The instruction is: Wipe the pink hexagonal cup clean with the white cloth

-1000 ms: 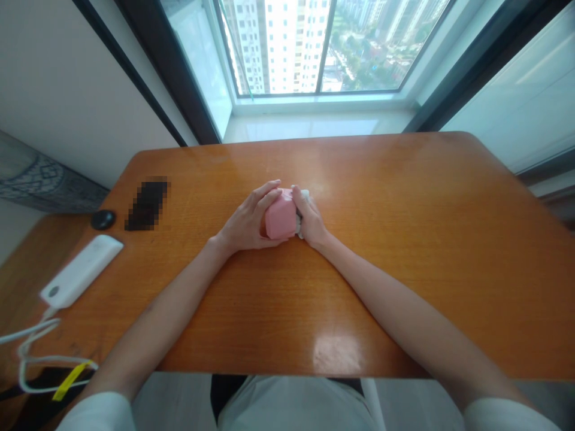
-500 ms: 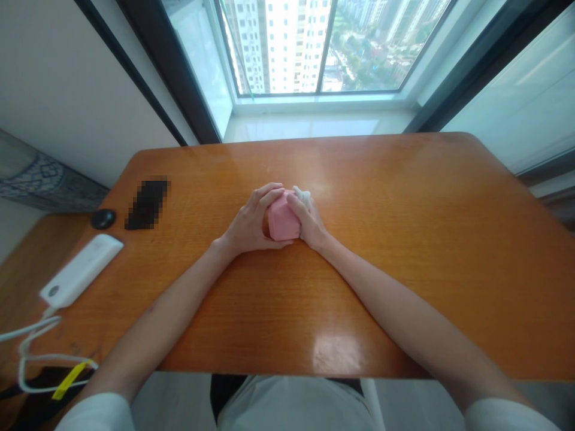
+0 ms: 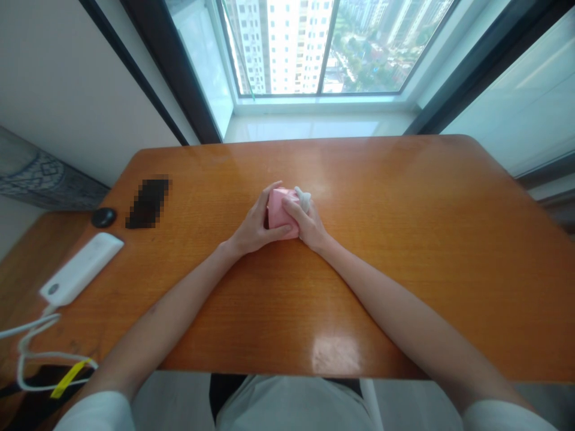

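Observation:
Both of my hands are around a small pink box-shaped object (image 3: 277, 206) above the middle of the wooden table. My left hand (image 3: 255, 228) grips it from the left, with the thumb across its lower front and the other fingers behind its far side. On the right, my right hand (image 3: 309, 225) is closed on it, thumb lying on the face towards me. A white, knobbly piece (image 3: 304, 199) sticks out at the upper right of the pink object, against my right hand. Whether it is joined to the object, I cannot tell.
The wooden table (image 3: 404, 239) reaches to a window (image 3: 323, 105). At its left lie a blurred dark object (image 3: 148, 203), a round black object (image 3: 103, 218) and a white power strip-like block (image 3: 81, 269) with a white cable (image 3: 33, 353) and yellow tag (image 3: 70, 378).
My left thumb has moved up onto the front of the pink object, and my left fingers have closed in around it. The pink object has turned slightly in my hands.

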{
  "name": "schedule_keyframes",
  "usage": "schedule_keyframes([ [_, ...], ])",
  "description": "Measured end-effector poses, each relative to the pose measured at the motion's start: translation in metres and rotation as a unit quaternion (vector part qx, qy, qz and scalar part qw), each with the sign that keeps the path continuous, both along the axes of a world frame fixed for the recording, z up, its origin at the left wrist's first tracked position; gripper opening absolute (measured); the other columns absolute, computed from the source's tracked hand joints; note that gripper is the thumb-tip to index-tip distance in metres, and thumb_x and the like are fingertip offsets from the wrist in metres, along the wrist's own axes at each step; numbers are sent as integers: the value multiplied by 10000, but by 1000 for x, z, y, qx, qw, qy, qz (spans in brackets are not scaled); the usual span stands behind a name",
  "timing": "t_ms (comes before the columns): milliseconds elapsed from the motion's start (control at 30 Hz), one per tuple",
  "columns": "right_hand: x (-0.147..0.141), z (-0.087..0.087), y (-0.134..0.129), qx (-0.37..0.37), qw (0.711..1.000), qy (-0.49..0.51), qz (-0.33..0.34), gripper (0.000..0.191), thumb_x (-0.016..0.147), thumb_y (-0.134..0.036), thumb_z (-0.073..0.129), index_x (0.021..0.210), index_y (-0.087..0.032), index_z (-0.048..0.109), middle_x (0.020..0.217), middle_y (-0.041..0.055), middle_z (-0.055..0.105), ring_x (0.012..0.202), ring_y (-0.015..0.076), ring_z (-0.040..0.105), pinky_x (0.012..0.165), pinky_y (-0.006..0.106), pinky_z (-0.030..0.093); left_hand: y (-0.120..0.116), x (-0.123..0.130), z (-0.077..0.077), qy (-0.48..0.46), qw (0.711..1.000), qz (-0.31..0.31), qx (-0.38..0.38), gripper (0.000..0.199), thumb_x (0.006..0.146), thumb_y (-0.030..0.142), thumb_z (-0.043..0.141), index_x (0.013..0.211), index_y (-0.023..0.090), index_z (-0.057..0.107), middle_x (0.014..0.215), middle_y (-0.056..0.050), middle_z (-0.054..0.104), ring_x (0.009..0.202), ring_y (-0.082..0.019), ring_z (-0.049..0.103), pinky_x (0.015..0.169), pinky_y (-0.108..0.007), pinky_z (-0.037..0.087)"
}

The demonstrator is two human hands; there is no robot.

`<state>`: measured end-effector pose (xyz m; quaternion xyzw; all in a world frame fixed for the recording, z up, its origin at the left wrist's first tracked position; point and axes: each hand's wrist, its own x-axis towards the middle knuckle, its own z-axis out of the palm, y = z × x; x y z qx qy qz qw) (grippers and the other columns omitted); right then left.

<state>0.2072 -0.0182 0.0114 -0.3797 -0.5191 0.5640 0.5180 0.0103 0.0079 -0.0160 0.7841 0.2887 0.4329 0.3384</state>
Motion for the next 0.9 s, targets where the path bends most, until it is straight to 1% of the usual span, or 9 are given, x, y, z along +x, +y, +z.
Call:
schedule_keyframes([
  [133, 0, -1, 2, 32, 999, 12, -14, 553, 959, -808, 823, 960, -263, 729, 872, 5, 664, 828, 202, 609, 767, 349, 556, 6, -9, 1, 42, 993, -1, 107, 1225, 885, 817, 940, 1855, 351, 354, 1888, -191, 437, 1752, -444, 474, 1446, -657, 444],
  [267, 0, -3, 5, 29, 999, 22, -8, 539, 975, -796, 817, 945, -267, 719, 864, -1, 654, 801, 191, 572, 740, 333, 518, 14, -26, 7, 139, 972, -14, 190, 1393, 769, 855, 1007, 1888, 384, 324, 1918, -183, 419, 1756, -468, 484, 1435, -667, 477],
  [367, 0, -5, 8, 22, 999, 34, -4, 524, 986, -785, 813, 948, -270, 726, 853, -6, 646, 810, 191, 573, 749, 329, 512, 15, -33, 9, 173, 957, 1, 231, 1348, 844, 777, 1001, 1909, 389, 270, 1917, -173, 440, 1727, -447, 544, 1420, -629, 512],
  [500, 1, -8, 9, 18, 999, 38, -18, 513, 988, -775, 818, 952, -272, 727, 865, -10, 647, 813, 183, 570, 749, 325, 506, 11, -30, 11, 163, 958, 10, 236, 1265, 887, 749, 981, 1886, 336, 324, 1870, -196, 497, 1705, -425, 576, 1407, -599, 545],
  [633, 2, -10, 10, 18, 998, 43, -33, 573, 968, -837, 792, 960, -268, 718, 885, 0, 680, 807, 184, 588, 730, 325, 517, 7, -22, 14, 133, 972, 6, 195, 1258, 820, 744, 1035, 1830, 314, 422, 1824, -207, 536, 1704, -445, 558, 1407, -626, 537],
  [700, 1, -10, 11, 18, 998, 52, -33, 581, 967, -841, 788, 968, -264, 723, 888, 4, 695, 804, 183, 605, 737, 325, 536, 5, -18, 15, 106, 983, 7, 152, 1284, 747, 725, 1088, 1798, 312, 477, 1788, -206, 571, 1656, -461, 594, 1319, -602, 611],
  [767, 1, -10, 10, 10, 998, 59, -32, 569, 956, -826, 813, 992, -263, 739, 888, 2, 705, 800, 182, 630, 751, 326, 567, 3, -14, 15, 75, 994, 11, 79, 1279, 717, 694, 1112, 1777, 309, 508, 1729, -202, 621, 1516, -440, 697, 1148, -528, 698],
  [833, 0, -10, 10, 1, 998, 60, -26, 571, 939, -819, 834, 1065, -267, 766, 921, 10, 741, 836, 202, 694, 796, 346, 619, 0, -12, 13, 43, 999, 8, -21, 1237, 758, 663, 1096, 1783, 312, 499, 1667, -191, 666, 1323, -375, 789, 1002, -453, 725],
  [900, 0, -9, 10, -1, 998, 55, -9, 598, 935, -812, 839, 1171, -264, 791, 986, 34, 791, 924, 248, 774, 879, 392, 672, -1, -10, 13, 12, 994, -6, -109, 1208, 791, 632, 1084, 1793, 320, 486, 1629, -177, 691, 1211, -324, 816, 967, -422, 725],
])
